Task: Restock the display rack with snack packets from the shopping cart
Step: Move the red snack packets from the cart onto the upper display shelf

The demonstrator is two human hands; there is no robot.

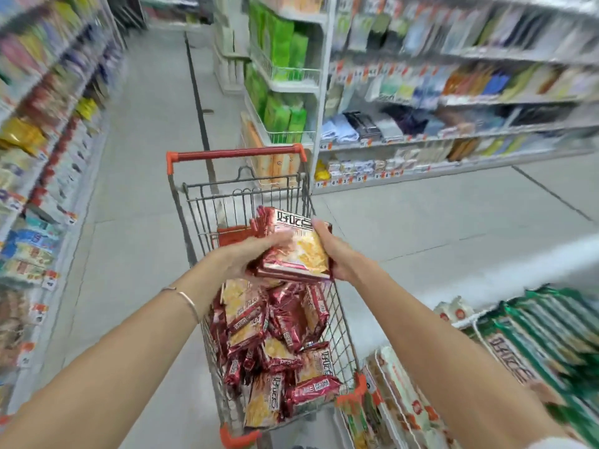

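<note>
A stack of red snack packets (296,246) with yellow crackers pictured hangs above the wire shopping cart (191,202). My left hand (251,254) grips the stack's left side from below. My right hand (334,251) grips its right side, thumb on top. Several more red packets (278,348) lie heaped in the cart's basket. The display rack (531,338) at the lower right holds green packets and white-and-red packets.
Stocked shelves line the aisle on the left (48,150) and on the right (453,102). A wire end rack with green boxes (285,92) stands beyond the cart. The cart's red handle (236,153) points away from me. Grey floor (139,189) runs along the aisle.
</note>
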